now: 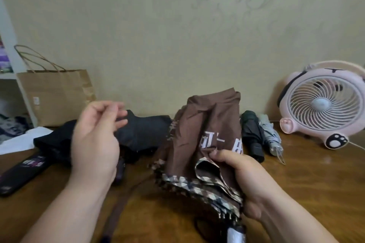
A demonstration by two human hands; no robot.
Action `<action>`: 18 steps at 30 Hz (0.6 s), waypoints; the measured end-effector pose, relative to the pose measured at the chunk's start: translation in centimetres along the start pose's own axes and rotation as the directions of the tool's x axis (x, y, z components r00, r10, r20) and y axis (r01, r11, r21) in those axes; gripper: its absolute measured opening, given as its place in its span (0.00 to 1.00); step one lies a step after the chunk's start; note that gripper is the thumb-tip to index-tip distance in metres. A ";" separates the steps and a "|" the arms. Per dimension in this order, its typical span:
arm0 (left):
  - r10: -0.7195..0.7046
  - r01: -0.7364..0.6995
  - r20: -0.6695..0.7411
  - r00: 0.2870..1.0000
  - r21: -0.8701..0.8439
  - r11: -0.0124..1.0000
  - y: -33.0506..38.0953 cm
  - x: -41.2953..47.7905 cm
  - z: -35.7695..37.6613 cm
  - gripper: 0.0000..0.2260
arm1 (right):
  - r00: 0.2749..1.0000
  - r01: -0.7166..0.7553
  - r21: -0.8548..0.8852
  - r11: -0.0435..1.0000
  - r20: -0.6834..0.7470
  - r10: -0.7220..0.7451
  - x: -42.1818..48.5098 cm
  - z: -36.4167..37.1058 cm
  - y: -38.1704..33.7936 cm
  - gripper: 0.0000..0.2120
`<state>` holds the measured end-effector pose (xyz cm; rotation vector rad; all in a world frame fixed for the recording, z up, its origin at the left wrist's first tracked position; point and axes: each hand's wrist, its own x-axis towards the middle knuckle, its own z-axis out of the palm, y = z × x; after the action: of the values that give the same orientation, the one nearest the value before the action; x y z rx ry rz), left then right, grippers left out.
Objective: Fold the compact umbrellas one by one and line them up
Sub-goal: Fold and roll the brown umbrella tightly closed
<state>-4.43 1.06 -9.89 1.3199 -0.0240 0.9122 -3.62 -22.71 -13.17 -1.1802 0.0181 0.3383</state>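
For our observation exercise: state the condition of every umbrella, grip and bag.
Brown check-trimmed fabric umbrella: collapsed, canopy loose, held.
Right grip: clasping it.
Left grip: raised, holding nothing.
Black fabric umbrella: loose, unwrapped.
Dark green umbrella: rolled, lying.
Grey striped umbrella: rolled, lying.
Brown paper bag: upright.

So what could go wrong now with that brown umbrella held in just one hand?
Only the right hand grips the brown umbrella; its canopy is loose and bunched, so the pleats may fold unevenly. The black umbrella lies spread close beside it, so the fabrics could tangle. The dark green umbrella lies just behind and might get knocked askew.
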 end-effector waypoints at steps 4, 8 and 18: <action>-0.004 -0.178 0.687 0.727 0.194 0.965 7.9 -3.6 5.1 0.19 | 0.995 0.046 -0.042 0.998 -0.084 -0.049 -0.1 0.1 -0.2 0.12; 0.073 -0.100 0.513 0.855 0.026 0.995 4.8 -6.8 8.9 0.20 | 0.998 0.065 -0.004 0.998 0.016 -0.065 -0.3 0.0 -0.1 0.16; -0.414 0.532 0.657 0.630 0.023 0.846 -4.0 -7.3 8.4 0.29 | 0.979 -0.059 0.181 0.982 0.202 0.022 0.0 -1.6 -0.6 0.29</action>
<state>-3.01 -9.88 -14.26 1.3244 -0.2719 -0.0387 -3.18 -24.35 -13.21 -0.9574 -0.0990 0.4800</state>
